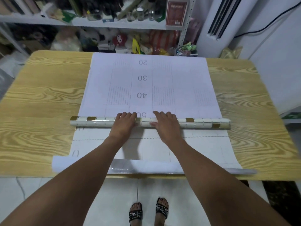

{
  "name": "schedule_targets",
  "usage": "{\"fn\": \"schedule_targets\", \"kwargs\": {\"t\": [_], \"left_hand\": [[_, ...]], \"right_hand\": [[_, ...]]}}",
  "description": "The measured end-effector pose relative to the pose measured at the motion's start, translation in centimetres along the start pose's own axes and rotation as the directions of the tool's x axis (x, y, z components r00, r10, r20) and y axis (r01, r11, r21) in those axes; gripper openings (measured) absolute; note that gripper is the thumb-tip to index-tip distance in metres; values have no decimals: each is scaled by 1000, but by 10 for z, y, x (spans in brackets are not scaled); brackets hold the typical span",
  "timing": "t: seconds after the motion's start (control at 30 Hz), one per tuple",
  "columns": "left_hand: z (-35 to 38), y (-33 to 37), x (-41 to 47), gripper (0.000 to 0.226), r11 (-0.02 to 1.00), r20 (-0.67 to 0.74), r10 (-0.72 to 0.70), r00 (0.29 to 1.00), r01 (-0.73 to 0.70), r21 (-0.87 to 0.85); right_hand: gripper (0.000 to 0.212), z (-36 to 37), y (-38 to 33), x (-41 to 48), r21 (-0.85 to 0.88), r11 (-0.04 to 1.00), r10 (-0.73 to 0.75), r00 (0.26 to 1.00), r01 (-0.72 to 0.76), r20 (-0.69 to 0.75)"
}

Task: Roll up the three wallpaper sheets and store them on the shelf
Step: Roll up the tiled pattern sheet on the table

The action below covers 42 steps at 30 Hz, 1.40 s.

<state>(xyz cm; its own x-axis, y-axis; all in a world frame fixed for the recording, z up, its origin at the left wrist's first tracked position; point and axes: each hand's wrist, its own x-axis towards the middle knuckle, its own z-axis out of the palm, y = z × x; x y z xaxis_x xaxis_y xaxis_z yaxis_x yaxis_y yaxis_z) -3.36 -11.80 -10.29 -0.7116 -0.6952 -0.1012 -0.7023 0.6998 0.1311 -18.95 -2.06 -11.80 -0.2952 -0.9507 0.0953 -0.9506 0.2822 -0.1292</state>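
Wood-grained worktop (40,95), viewed from above. Across its middle I see a half-wound wallpaper sheet: its tile-patterned roll (97,122) runs left to right, and its flat part (187,82), printed 20, 30, 40, 50, extends toward the shelf (114,24). The left hand (124,123) lies over the roll just left of centre, fingers (128,115) pressed together and bent over its top. The right hand (166,124) sits just beside it, fingers together over the roll, thumb (154,123) on the near side. A second sheet (203,150) lies flat beneath, its near edge curled.

Open table (40,95) at frame left and right; across centre, roll (203,123); along top, crammed shelf (114,24).
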Motion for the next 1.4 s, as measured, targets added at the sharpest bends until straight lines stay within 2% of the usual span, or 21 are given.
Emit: {"fn": "schedule_targets", "kwargs": {"t": [0.07,0.2,0.4,0.57,0.7,0.87,1.0,1.13,1.23,1.4], "left_hand": [[-1,1,3,21,1000,11,7,1000,-7,8],[0,2,6,23,1000,36,-24,999,23,20],[-6,11,12,54,990,106,-96,990,84,112],[-1,5,13,50,983,119,-108,987,88,161],[-4,4,15,56,987,109,-70,992,53,152],[-11,0,16,41,996,124,-33,992,23,84],[-14,-3,16,27,998,147,-16,989,8,56],[-14,-3,14,40,997,177,-24,984,12,73],[-10,-4,15,50,996,131,-51,990,41,82],[-6,-3,18,50,995,123,-48,991,37,92]], "right_hand": [[48,-6,2,3,57,998,2,997,-7,83],[43,-11,8,9,39,999,-32,987,26,159],[36,-12,2,14,79,996,35,987,-48,154],[31,-14,5,20,55,998,-6,972,-7,233],[35,-18,5,21,132,989,40,970,-74,241],[34,-17,6,17,130,989,40,980,-66,194],[46,-17,7,16,124,992,14,982,-38,189],[46,-17,7,13,89,994,42,980,-60,194],[43,-17,5,14,55,997,40,979,-52,201],[47,-17,4,22,54,995,67,963,-84,260]]}}
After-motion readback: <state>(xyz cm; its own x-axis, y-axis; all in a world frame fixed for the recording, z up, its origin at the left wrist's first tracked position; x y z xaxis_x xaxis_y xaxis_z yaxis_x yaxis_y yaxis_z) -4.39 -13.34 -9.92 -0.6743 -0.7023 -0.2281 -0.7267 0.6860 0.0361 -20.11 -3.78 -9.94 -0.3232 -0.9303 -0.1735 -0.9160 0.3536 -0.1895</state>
